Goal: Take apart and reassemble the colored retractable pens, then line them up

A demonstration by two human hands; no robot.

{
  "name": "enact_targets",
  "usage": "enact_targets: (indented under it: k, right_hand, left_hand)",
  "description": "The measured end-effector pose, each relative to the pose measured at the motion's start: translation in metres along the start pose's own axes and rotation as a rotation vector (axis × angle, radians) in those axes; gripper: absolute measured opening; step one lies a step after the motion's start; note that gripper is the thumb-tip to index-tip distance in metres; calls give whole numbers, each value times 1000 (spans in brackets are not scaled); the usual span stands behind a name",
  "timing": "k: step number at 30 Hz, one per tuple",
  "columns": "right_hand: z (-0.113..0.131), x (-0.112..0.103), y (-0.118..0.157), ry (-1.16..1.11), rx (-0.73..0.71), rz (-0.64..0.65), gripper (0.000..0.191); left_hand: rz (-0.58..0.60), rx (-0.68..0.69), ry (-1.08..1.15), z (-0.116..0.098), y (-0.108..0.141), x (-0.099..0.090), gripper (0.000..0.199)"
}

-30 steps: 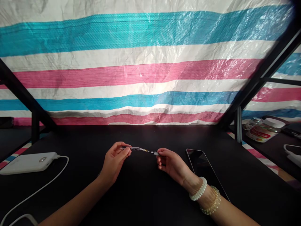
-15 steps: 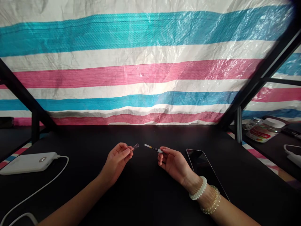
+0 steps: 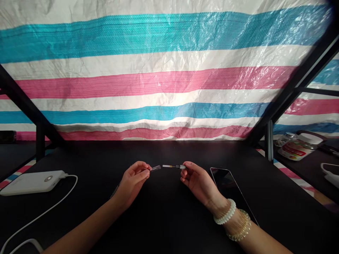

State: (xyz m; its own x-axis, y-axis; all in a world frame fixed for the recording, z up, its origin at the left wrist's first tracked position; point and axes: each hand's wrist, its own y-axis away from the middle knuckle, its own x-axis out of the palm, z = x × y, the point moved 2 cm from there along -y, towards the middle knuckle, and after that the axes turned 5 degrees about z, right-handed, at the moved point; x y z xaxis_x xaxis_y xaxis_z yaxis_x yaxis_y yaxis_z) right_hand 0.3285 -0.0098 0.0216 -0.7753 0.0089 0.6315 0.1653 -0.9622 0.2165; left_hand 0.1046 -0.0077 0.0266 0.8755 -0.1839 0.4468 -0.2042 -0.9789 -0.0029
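Note:
Between the fingertips of my left hand (image 3: 135, 181) is a clear tube (image 3: 155, 168), its end pointing right. My right hand (image 3: 198, 181) pinches the white end of a thin stick (image 3: 171, 166) with a pale tip and a dark and yellowish middle. The stick lies nearly level and points left at the tube. A small gap separates the two. Two coiled bands (image 3: 225, 212) circle my right wrist.
A phone (image 3: 231, 187) lies beside my right wrist on the black table (image 3: 164, 218). At the left is a white power bank (image 3: 33, 182) with a cable (image 3: 58, 205). Jars (image 3: 296, 148) stand far right. A dark object shows partly behind my left wrist.
The tube in my left hand has moved slightly right and shows more of its length. My right hand has shifted slightly right, and its stick has turned nearly level. The dark object has come into view.

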Motion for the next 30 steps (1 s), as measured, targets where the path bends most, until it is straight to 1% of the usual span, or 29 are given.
enact_targets:
  k: [5, 14, 18, 21, 26, 30]
  right_hand:
    - [0, 1, 2, 47, -43, 49, 18]
    - [2, 3, 5, 128, -110, 48, 22]
    - [3, 6, 7, 250, -161, 71, 27]
    - [4, 12, 10, 367, -201, 114, 28]
    - [7, 23, 17, 538, -222, 197, 23]
    - [8, 23, 17, 620, -256, 207, 21]
  left_hand:
    - [0, -3, -23, 0, 1, 1, 14]
    - [-24, 4, -50, 0, 1, 0, 15]
    - [-40, 3, -60, -1, 2, 2, 18]
    - [-37, -6, -48, 0, 2, 2, 19]
    - [-26, -2, -63, 4, 1, -1, 19]
    - [-22, 6, -41, 4, 0, -2, 19]
